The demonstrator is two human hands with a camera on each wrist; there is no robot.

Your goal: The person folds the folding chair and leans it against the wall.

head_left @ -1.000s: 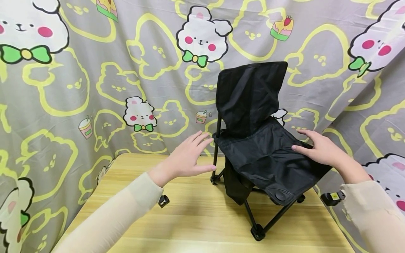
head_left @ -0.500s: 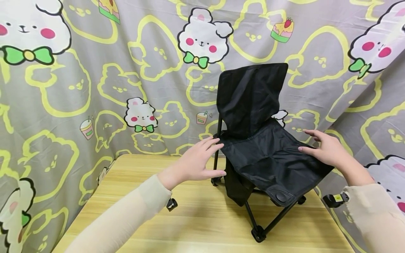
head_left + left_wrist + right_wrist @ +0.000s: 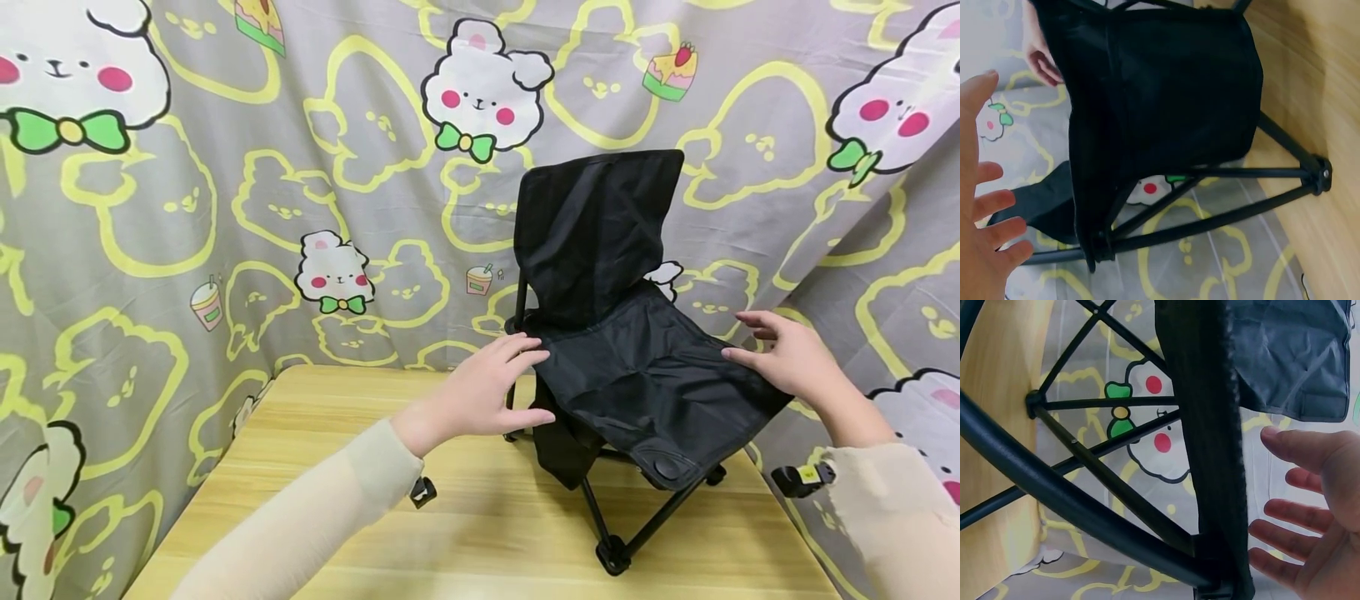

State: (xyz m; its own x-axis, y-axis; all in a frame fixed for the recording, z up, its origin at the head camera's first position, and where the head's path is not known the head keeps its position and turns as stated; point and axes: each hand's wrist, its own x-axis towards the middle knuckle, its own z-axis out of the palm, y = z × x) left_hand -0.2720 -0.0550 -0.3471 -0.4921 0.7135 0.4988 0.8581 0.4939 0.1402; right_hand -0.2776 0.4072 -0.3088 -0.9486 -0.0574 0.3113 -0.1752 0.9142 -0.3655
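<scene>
Bright, even light fills the head view, and the curtain (image 3: pixel 405 204) behind the chair (image 3: pixel 607 354) shows crisp and clear. On the table (image 3: pixel 315 467), a soft-edged shadow spreads around the chair's foot, and the wood in front of it looks paler. The chair's black backrest (image 3: pixel 596 225) swallows detail, while its seat (image 3: pixel 637 379) catches faint highlights. Both wrist views are dimmer and softer; the left one turns the chair's side pouch (image 3: pixel 1185 94) almost solid black.

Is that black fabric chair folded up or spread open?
Spread open: the black fabric chair stands on the pale wooden table, backrest raised, seat spread, legs splayed.
</scene>
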